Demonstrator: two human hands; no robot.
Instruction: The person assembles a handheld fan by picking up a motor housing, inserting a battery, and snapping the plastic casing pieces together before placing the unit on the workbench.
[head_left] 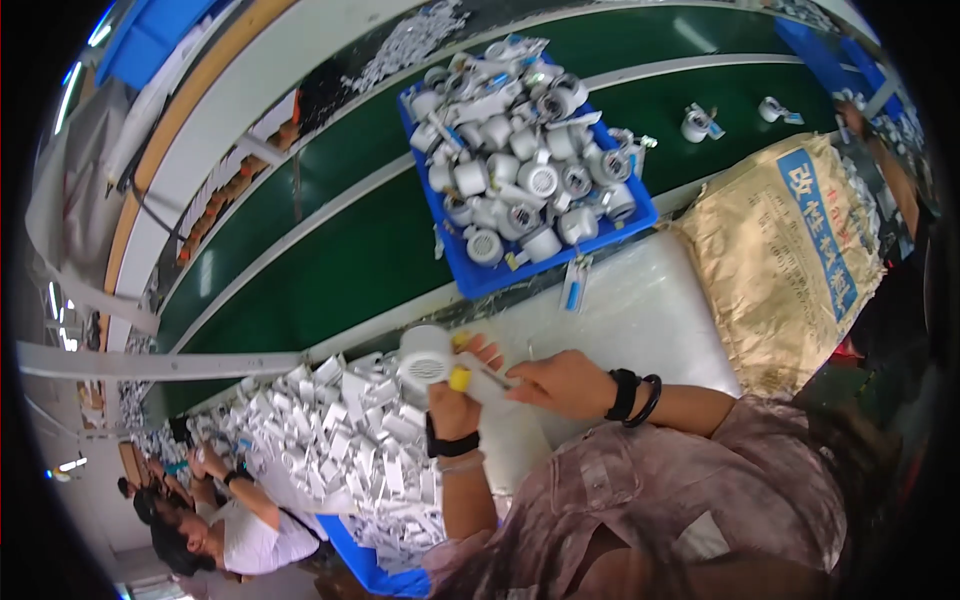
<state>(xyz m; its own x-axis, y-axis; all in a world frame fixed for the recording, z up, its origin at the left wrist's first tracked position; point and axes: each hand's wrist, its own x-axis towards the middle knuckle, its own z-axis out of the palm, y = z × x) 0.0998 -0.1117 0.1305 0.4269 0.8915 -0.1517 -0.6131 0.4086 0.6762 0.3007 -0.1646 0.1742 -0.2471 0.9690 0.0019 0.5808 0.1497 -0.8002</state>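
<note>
In front of my body, my left hand (455,408) grips a white plastic round housing (426,356) with a slotted vent on its face. Yellow covers show on the fingers of that hand. My right hand (568,384) comes in from the right, fingers pinched at a slim pale piece (487,378) beside the housing. Whether that piece is joined to the housing, I cannot tell. Just beyond sits a blue bin (476,285) heaped with similar white round housings (538,179), some showing dark insides and small blue-marked strips.
To the left lies a pile of small white plastic parts (335,430), above another blue bin (365,570). A green conveyor belt (290,285) runs behind, carrying loose housings (695,124) at right. A brown paper sack (770,260) lies right. Another person (265,540) works at far left.
</note>
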